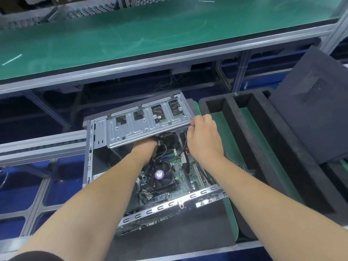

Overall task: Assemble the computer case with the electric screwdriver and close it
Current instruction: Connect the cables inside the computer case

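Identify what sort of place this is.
Probably an electronics assembly line: an open computer case sits on an aluminium-framed workstation, beneath a green anti-static mat shelf, beside a black foam tray.

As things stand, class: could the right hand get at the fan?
Probably yes: the fan lies uncovered in the case, just below the right hand; only loose cables run nearby.

Computer case (90, 147) open, lying on side beside black foam tray (263, 140); drive cage (146, 127) tilted up, motherboard fan (160, 176) exposed.
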`<state>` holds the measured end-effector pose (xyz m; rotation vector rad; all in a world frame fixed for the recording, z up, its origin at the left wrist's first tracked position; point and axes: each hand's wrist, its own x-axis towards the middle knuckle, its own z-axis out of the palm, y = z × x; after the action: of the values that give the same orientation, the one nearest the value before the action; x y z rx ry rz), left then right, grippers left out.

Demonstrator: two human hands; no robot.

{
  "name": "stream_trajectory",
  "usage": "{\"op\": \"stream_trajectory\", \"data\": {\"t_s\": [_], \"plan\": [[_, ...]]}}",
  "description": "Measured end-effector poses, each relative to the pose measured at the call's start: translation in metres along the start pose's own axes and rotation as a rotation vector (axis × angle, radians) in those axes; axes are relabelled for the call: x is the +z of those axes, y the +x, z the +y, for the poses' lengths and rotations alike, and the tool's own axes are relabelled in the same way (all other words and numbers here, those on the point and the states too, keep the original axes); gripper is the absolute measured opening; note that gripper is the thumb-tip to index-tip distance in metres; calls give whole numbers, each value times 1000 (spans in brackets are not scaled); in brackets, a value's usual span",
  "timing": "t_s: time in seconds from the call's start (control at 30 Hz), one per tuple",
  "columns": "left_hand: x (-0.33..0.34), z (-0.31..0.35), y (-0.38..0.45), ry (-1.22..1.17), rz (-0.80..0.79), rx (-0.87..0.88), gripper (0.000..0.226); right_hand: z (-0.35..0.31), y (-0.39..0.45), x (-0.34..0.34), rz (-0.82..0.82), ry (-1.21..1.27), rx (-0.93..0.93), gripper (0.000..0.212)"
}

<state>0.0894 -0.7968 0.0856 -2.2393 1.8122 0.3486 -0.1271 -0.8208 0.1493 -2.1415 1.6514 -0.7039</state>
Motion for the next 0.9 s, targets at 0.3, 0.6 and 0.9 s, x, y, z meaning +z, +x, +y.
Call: {"op": "stream_trajectory", "data": {"t_s": [0.3,0.6,0.9], "plan": [[5,-1,3,-5,10,8,19,1,-1,0,20,8,-7,17],[1,-3,4,62,-46,81,24,1,0,0,29,16,-7,18],[-1,2,-3,118,12,59,30,1,0,1,21,26,-2,16]]}}
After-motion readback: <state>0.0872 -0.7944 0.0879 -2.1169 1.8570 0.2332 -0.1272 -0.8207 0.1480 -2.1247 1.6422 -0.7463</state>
